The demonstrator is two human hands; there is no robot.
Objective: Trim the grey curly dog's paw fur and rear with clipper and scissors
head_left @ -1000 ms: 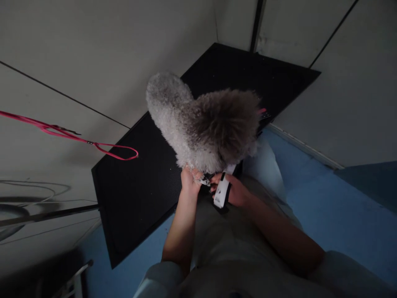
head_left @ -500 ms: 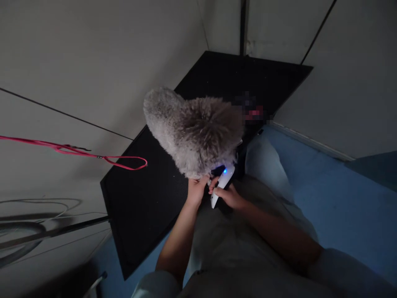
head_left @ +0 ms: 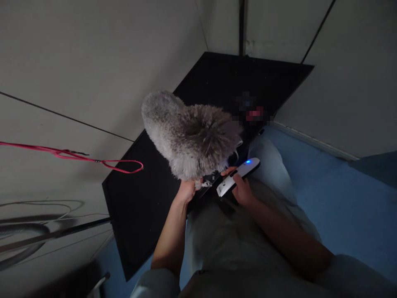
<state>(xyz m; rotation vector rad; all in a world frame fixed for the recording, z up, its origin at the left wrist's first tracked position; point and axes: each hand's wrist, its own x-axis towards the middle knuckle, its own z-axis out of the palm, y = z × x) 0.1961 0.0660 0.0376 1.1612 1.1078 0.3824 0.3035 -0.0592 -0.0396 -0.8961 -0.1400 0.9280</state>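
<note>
A fluffy grey-brown dog (head_left: 189,132) is on a black grooming table (head_left: 149,198), seen from above. At the near edge of its coat, my left hand (head_left: 187,191) is closed on what looks like the dog's pale paw (head_left: 203,184), mostly hidden by my fingers and the fur. My right hand (head_left: 242,189) grips a white hair clipper (head_left: 240,174), its blue light glowing at the upper end. The clipper's blade end points down and left, a short distance from the paw and apart from it.
A pink leash loop (head_left: 127,166) hangs over the table's left side. A blurred red and dark patch (head_left: 254,112) lies near the table's right edge. Pale walls (head_left: 93,49) stand behind, and a hose or cable coil (head_left: 27,231) is at the lower left. The floor (head_left: 335,194) is blue.
My right hand has drawn the clipper to the right, away from my left hand, and turned it flatter. My left hand has shifted slightly left, and the pale paw now shows.
</note>
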